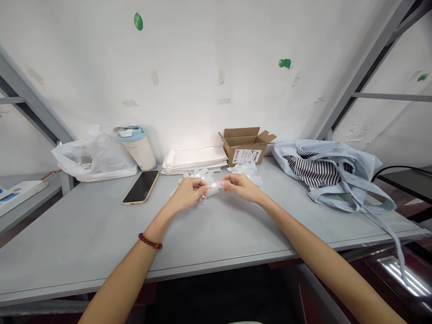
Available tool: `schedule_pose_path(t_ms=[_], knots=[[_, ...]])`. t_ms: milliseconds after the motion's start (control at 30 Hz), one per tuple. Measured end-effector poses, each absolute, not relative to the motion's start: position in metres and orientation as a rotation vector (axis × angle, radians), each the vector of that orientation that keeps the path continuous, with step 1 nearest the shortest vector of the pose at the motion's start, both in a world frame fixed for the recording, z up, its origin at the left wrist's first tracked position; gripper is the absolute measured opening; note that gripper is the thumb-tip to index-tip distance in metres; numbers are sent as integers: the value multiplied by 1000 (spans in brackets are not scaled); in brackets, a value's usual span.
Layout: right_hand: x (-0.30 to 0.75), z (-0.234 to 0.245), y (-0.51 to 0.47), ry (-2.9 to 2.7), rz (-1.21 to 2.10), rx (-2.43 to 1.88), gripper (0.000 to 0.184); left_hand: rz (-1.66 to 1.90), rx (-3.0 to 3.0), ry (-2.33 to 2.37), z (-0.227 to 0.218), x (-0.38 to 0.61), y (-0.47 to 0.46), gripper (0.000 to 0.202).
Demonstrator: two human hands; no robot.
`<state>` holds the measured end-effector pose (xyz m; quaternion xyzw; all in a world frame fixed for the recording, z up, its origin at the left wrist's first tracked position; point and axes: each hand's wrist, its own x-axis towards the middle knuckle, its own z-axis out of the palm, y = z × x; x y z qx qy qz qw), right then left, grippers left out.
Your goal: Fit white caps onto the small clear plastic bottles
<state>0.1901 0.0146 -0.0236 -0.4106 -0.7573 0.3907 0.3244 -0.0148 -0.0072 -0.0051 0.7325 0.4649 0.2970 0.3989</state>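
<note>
Between my two hands, over the middle of the grey table [216, 229], is a small clear plastic piece with a whitish middle [215, 185]. My left hand [189, 192] pinches its left end, and my right hand [241, 186] pinches the right end. What exactly the piece is, I cannot make out. Just behind my left hand lies a loose heap of similar clear plastic pieces [202, 172], partly covered by the fingers. More clear pieces [245, 168] lie behind my right hand, in front of the open cardboard box [248, 146].
A stack of white paper envelopes or sheets [192, 158] lies by the wall. Left of it are a phone [141, 186], a blue-lidded tumbler [139, 146] and a white plastic bag [94, 155]. A light blue cloth bag [357, 155] lies at the right, its strap hanging over the edge.
</note>
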Motion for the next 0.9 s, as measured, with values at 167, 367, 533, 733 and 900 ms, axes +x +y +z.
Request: schedule_pose_path(t_ms=[167,367,533,733,900], knots=[[211,-22,30,-1942,641,-1237,23,1084,1800,1528,5,-38,4,24],[233,-19,39,-2071,365,-1464,13,1079,2090,1911,-13,-52,19,28],[242,-18,42,-2140,257,-1598,16,978,2179,1898,-16,-47,16,35],[242,-25,44,-2188,251,-1643,11,1027,2244,1861,-14,-44,13,33],[232,-36,45,-2267,158,-1690,6,934,2319,1831,-16,-38,11,31]])
